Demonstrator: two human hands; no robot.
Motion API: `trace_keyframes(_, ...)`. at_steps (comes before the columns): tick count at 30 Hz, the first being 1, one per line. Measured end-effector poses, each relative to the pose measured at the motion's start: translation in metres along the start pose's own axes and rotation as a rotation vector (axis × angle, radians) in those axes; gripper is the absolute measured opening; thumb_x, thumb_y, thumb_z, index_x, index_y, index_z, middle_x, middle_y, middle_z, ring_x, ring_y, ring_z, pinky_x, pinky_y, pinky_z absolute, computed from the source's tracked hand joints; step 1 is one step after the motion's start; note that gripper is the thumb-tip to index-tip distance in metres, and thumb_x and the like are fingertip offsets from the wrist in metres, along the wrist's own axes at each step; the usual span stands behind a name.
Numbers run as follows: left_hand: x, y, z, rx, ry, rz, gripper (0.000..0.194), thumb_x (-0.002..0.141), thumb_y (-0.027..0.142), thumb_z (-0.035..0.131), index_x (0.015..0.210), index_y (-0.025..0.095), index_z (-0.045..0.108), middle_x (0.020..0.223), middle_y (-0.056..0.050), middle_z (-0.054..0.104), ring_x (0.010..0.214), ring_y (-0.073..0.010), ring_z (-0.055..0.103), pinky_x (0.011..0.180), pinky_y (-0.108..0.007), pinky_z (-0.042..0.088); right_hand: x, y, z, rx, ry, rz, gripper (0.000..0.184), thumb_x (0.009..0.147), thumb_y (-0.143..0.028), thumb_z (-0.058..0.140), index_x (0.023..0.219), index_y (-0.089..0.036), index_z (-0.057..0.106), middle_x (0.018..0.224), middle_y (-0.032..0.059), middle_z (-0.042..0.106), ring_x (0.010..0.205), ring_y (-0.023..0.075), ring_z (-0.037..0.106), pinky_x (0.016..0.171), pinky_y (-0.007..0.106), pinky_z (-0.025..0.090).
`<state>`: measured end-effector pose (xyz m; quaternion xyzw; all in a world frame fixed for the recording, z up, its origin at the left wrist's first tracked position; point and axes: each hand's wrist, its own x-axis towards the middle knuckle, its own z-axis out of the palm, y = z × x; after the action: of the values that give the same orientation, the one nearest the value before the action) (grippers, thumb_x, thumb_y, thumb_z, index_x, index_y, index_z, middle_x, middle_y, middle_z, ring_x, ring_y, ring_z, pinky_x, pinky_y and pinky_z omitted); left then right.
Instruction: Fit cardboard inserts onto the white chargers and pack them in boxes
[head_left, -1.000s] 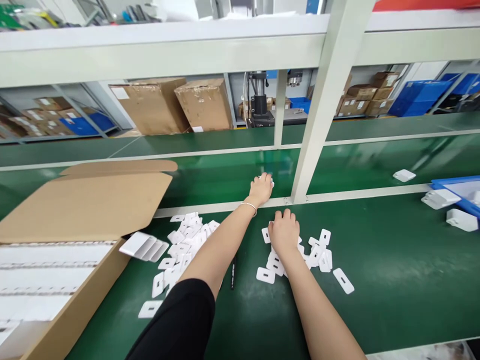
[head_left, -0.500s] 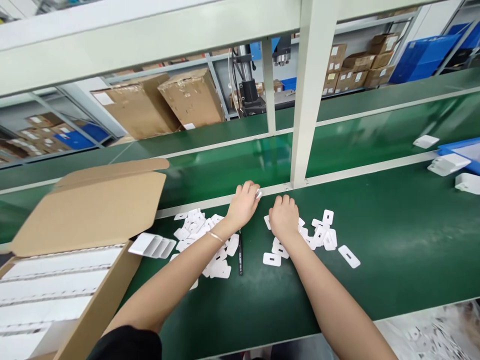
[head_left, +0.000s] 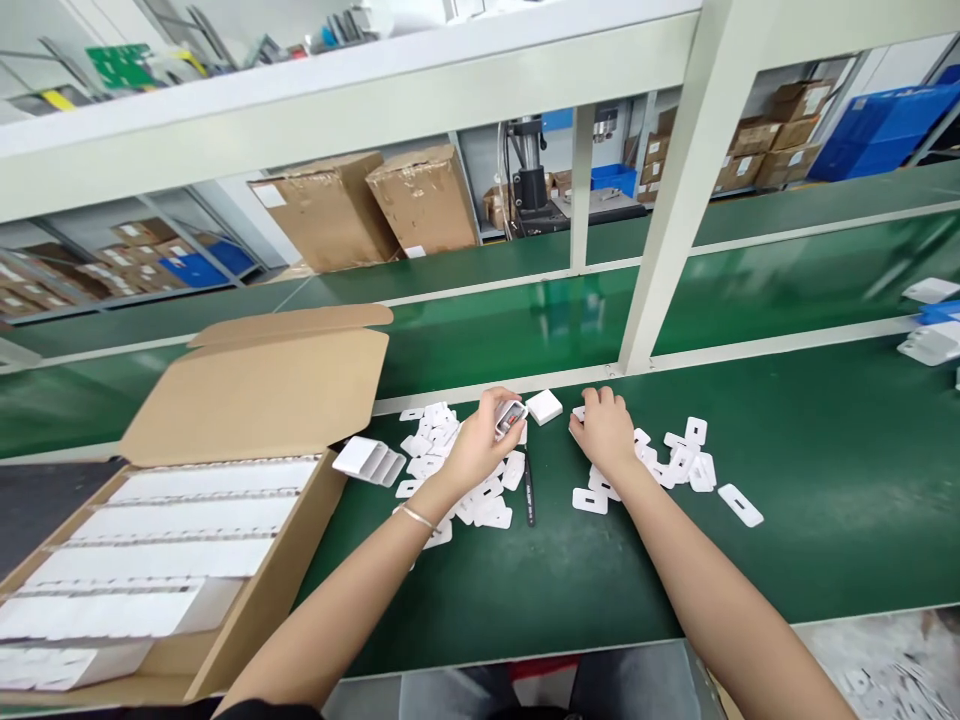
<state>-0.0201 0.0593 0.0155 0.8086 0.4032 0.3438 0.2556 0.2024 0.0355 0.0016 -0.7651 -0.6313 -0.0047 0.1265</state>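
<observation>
My left hand (head_left: 484, 435) is closed around a small white open-ended casing (head_left: 511, 418); its opening faces right, with something partly red inside. Just beside it, a white block (head_left: 544, 406) rests on the green table against the back rail. My right hand (head_left: 606, 430) is low over the table with fingers curled, a white plate (head_left: 578, 412) showing at its thumb side. Loose white slotted plates (head_left: 682, 462) lie around and right of that hand. More white plates (head_left: 491, 512) are heaped under my left wrist. Black tweezers (head_left: 529, 488) lie between the hands.
An open cardboard box (head_left: 262, 580) at left holds rows of white casings. Several joined white casings (head_left: 369, 461) stand at its corner. A pale upright post (head_left: 667, 220) rises behind my right hand. White parts (head_left: 931, 342) and a blue tray (head_left: 941, 311) sit far right.
My left hand has drawn left and turned, so the casing's open end shows. The white block beside it has come into view. My right hand stays by the plates; the view has shifted left.
</observation>
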Motion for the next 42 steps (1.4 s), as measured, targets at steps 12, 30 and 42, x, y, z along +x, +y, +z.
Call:
trace_keyframes(12, -0.069, -0.005, 0.0, -0.517, 0.125, -0.092, 0.031, 0.1, 0.046, 0.066, 0.121, 0.023, 0.066, 0.124, -0.011, 0.07, 0.119, -0.0259, 0.066, 0.101, -0.042, 0.055, -0.029, -0.033, 0.0, 0.094, -0.027, -0.27, 0.025, 0.097, -0.024, 0.064, 0.12, -0.014, 0.066, 0.114, 0.0143, 0.071, 0.101, 0.0304, 0.064, 0.086, 0.038, 0.048)
trace_keyframes(30, -0.078, -0.003, -0.011, -0.722, 0.075, -0.122, 0.064, 0.105, 0.069, 0.024, 0.114, 0.023, 0.068, 0.115, -0.011, 0.068, 0.111, -0.0287, 0.064, 0.094, -0.042, 0.053, -0.014, -0.017, -0.012, 0.277, -0.01, -0.399, 0.011, 0.092, -0.023, 0.065, 0.097, -0.019, 0.073, 0.095, 0.0073, 0.072, 0.087, 0.0251, 0.067, 0.082, 0.038, 0.05)
trace_keyframes(42, -0.082, 0.001, -0.005, -0.638, 0.003, -0.14, 0.061, 0.107, 0.066, 0.02, 0.12, 0.024, 0.062, 0.115, -0.01, 0.067, 0.108, -0.0281, 0.061, 0.103, -0.045, 0.049, -0.061, -0.062, -0.022, 0.758, 0.192, -0.78, 0.025, 0.098, -0.027, 0.067, 0.121, -0.029, 0.074, 0.098, 0.0062, 0.064, 0.089, 0.0224, 0.063, 0.08, 0.041, 0.057)
